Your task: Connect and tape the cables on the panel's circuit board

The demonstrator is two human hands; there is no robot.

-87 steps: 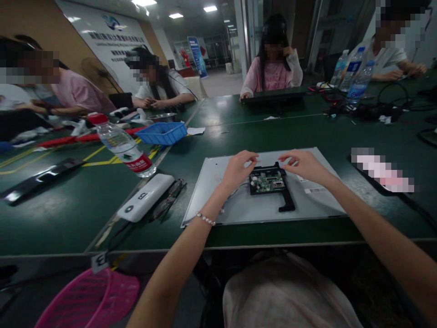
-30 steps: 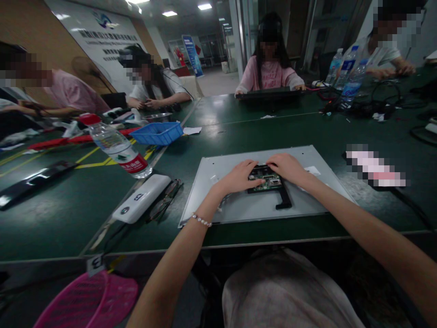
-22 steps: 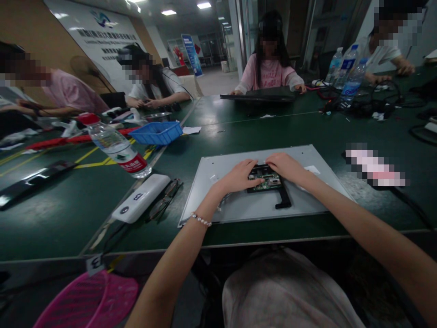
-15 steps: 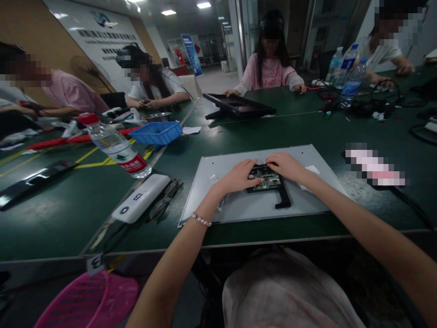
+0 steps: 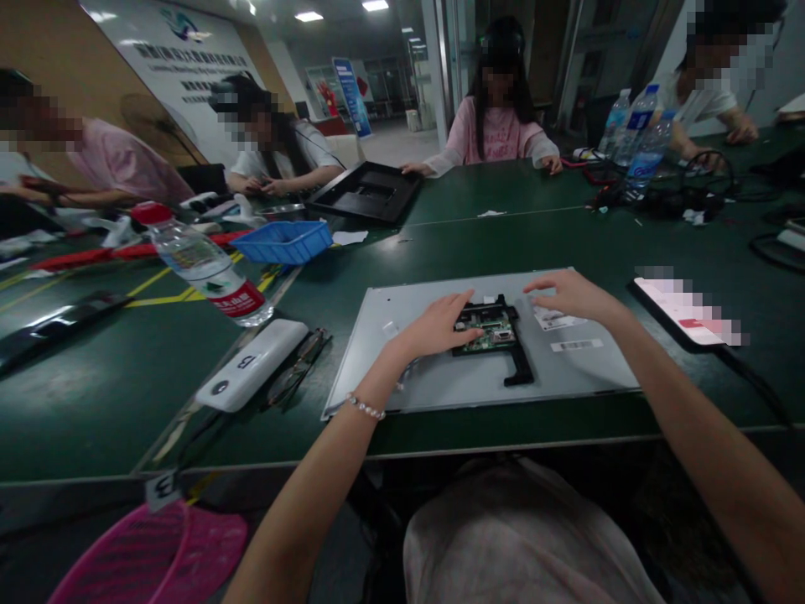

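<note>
The left hand (image 5: 437,327) lies at the left side of a green circuit board (image 5: 494,333) in a black bracket (image 5: 521,367), its thumb reaching over the board and its other fingers stretched along the bracket's left edge. The right hand (image 5: 575,295) is apart from the bracket, above the grey panel (image 5: 433,386) beneath it, loosely bent near 2 white labels (image 5: 577,345). On the green table (image 5: 453,243), eyeglasses (image 5: 295,369) lie just beside a white oblong device (image 5: 251,367), left of the panel. Across the table, a person in pink (image 5: 496,130) touches a black frame (image 5: 368,193) near a blue tray (image 5: 283,243).
</note>
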